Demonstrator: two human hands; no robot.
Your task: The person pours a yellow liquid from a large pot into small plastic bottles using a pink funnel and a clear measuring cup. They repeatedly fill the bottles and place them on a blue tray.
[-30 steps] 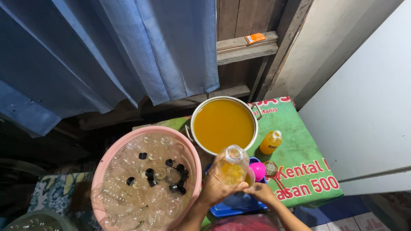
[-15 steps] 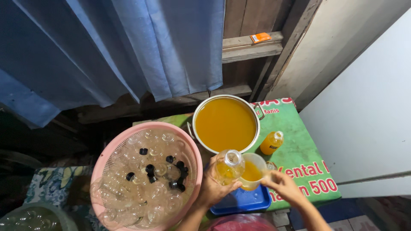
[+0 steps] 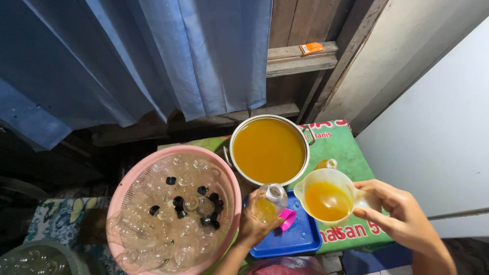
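Your left hand (image 3: 257, 226) grips a small clear bottle (image 3: 270, 202) while your right hand (image 3: 402, 211) clasps a jug of orange liquid (image 3: 326, 198) just right of it, seemingly ready to tip it over the bottle's mouth.

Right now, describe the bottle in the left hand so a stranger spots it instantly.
Find the big metal pot of orange liquid. Just below it, over the blue tray, the left hand holds a small clear bottle. Unlike the empties in the pink basket, it is uncapped and holds some orange liquid.

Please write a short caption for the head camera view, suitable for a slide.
Left hand holds a small clear bottle over a blue tray; right hand holds a jug of orange liquid.
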